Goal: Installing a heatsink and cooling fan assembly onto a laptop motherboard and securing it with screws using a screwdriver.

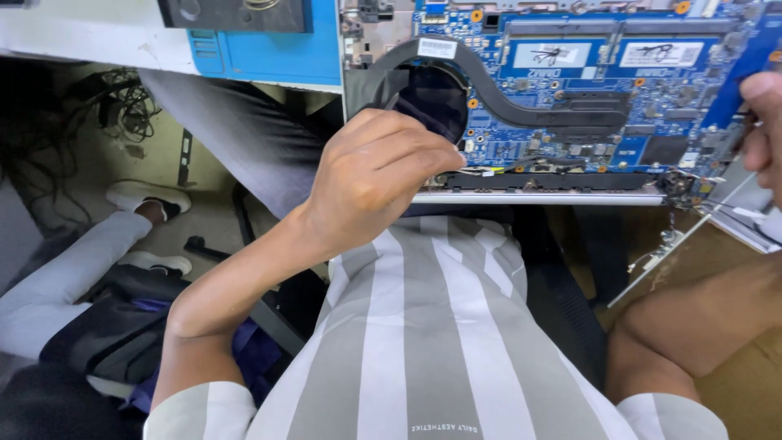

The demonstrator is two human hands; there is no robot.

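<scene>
The blue circuit board [570, 90] lies open at 12 o'clock; left hand [375, 175] pinches a thin wire [481, 171] at its near edge, right hand [764, 122] grips the 3 o'clock edge.

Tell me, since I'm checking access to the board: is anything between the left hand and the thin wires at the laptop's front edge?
Nothing visible does. The left hand already has its fingertips pinched at the thin wires beside the fan on the blue board. The right hand is off at the right edge.

Right hand [764, 122] and blue circuit board [570, 73] cropped by frame edges.
</scene>
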